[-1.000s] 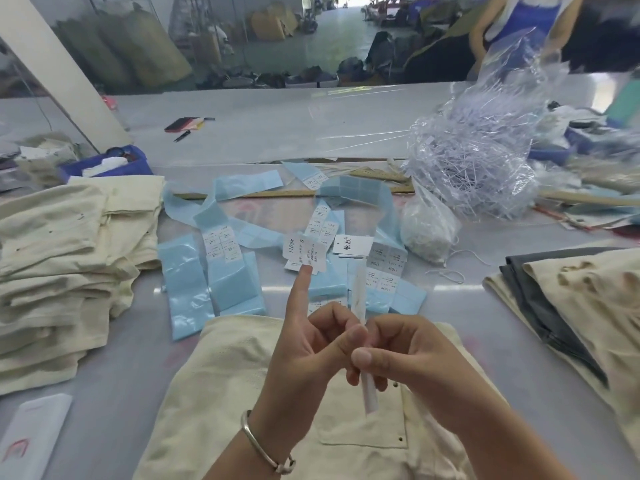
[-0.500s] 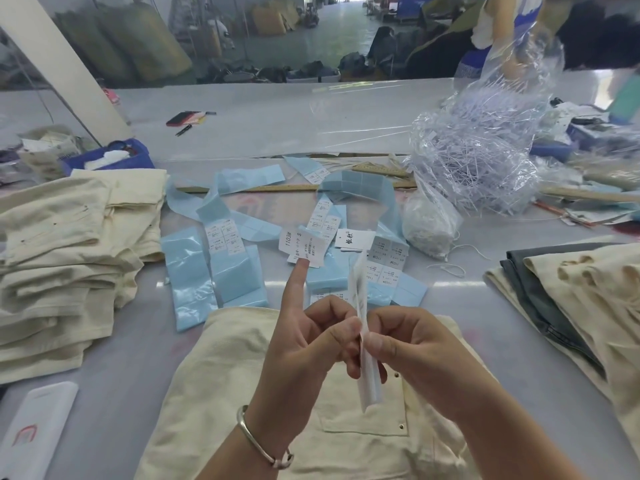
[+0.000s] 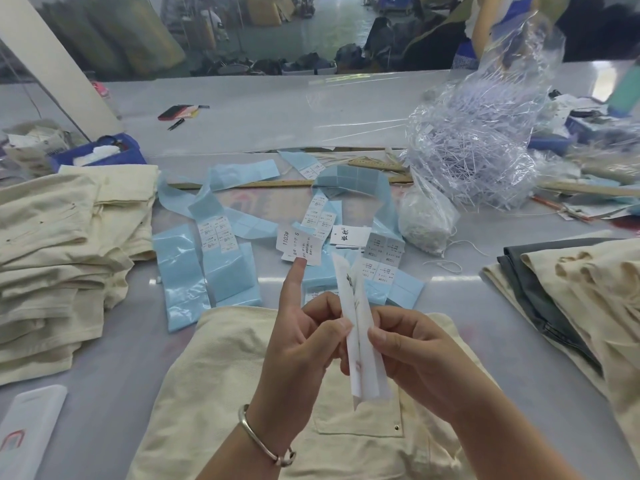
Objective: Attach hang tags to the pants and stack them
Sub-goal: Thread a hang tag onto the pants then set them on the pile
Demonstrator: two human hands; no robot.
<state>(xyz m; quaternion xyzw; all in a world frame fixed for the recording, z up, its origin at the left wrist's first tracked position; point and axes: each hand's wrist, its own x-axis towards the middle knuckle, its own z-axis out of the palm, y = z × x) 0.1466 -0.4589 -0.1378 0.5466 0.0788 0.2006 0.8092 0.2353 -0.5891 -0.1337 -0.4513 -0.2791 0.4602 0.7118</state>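
A white hang tag [image 3: 360,344], a long narrow card seen nearly edge-on and partly spread into two leaves, stands almost upright between the two hands above the table. The left hand [image 3: 298,344] pinches its left edge with the thumb and curled fingers, while the index finger points straight up, a small printed size sticker [image 3: 300,247] stuck on its tip. The right hand [image 3: 412,355] grips the tag's right edge between thumb and curled fingers. The hands are close together, both clamped on the same card. A silver bangle [image 3: 258,441] circles the left wrist.

Directly beneath the hands lie cream pants [image 3: 221,393] of coarse woven cloth, spread flat with a riveted patch pocket facing up. To the left, a stack of folded cream pants [image 3: 59,258] sits in thick layers. To the right, another pile of pants [image 3: 568,299] holds cream pairs with a dark grey one between them.

Beyond the hands, glossy pale blue backing strips [image 3: 180,268] lie scattered on the grey table [image 3: 114,344], some carrying white printed stickers. A crumpled clear plastic bag [image 3: 485,140] holds a tangle of thin white plastic fasteners; just beside it a smaller bag [image 3: 426,216] holds white string loops. A blue plastic bin [image 3: 128,155] at far left contains white material I cannot identify. A wooden ruler [image 3: 277,183] lies across the table behind the strips.
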